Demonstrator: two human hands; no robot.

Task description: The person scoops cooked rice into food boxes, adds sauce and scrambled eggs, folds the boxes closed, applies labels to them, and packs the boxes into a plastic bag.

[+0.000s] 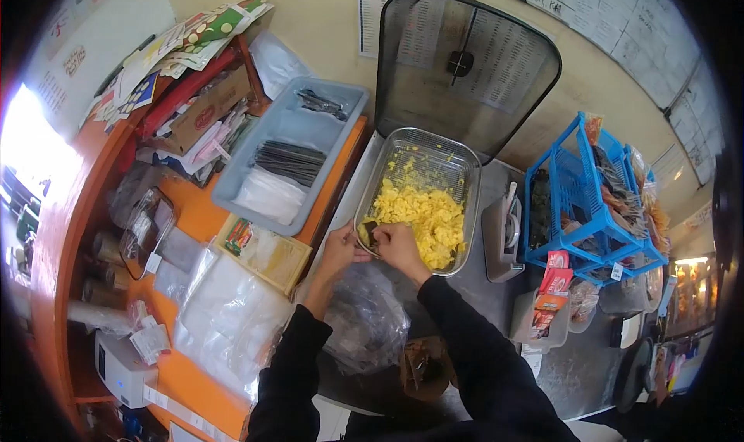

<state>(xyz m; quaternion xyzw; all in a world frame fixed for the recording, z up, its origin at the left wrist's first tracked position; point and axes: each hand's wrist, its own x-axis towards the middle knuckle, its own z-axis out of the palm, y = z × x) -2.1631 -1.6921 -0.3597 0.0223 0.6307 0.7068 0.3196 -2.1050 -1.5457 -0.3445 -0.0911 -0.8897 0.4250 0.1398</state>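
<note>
A metal mesh-bottomed tray (474, 163) holds a heap of yellow, crumbly food that looks like scrambled egg (422, 213). My right hand (399, 248) is closed over the tray's near left corner, its fingers round a small dark piece (370, 228) whose kind I cannot make out. Against the outside of that same corner is my left hand (341, 250), its fingers curled together; what they hold, if anything, is hidden. Below both hands lies a crumpled clear plastic bag (368, 314) on the dark counter.
Behind the tray stands a black-framed mesh cover (469, 70). To the left are a grey-blue bin (225, 186) of black cutlery, a yellow box (291, 267) and plastic bags (225, 318). At right stand a metal holder (500, 240), a blue basket rack (577, 194) and a sachet container (535, 333).
</note>
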